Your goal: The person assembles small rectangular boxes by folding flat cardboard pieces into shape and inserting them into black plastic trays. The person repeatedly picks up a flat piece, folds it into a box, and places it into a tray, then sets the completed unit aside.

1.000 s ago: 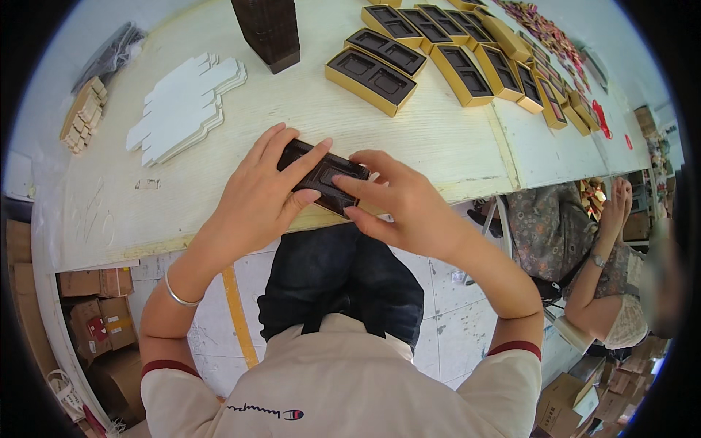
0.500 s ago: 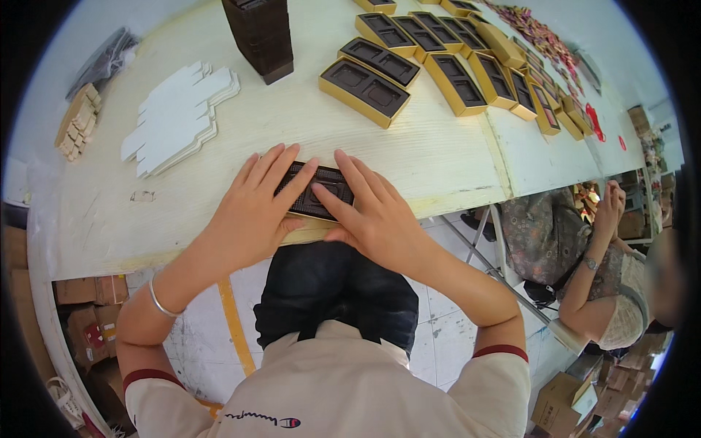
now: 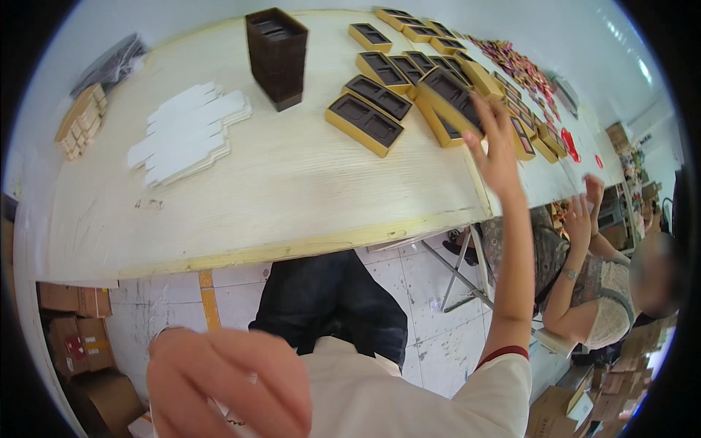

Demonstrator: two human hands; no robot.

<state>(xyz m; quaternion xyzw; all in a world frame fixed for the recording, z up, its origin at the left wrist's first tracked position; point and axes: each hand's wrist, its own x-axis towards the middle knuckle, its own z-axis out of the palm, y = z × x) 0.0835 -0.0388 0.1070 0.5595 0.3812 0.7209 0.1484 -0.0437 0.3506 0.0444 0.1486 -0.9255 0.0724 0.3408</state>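
My right hand reaches out over the cluster at the right and grips a gold box with a black plastic tray insert. That box is tilted and held above another gold box, partly covering it. My left hand is raised close in the lower left of the view, large and blurred. Its fingers are bent downward, their tips cannot be made out, and I see nothing in them. To the left of the held box lie two more gold boxes with black inserts, the nearer one set at an angle.
A tall stack of black trays stands at the back. Flat white carton blanks are piled left of it, near small tan blocks. Colourful wrapped pieces lie heaped at the far right. A person sits by the table's right side.
Both hands have left the box at the table's front edge. My right hand has carried a box to the right-hand cluster. My left hand has risen back toward me.
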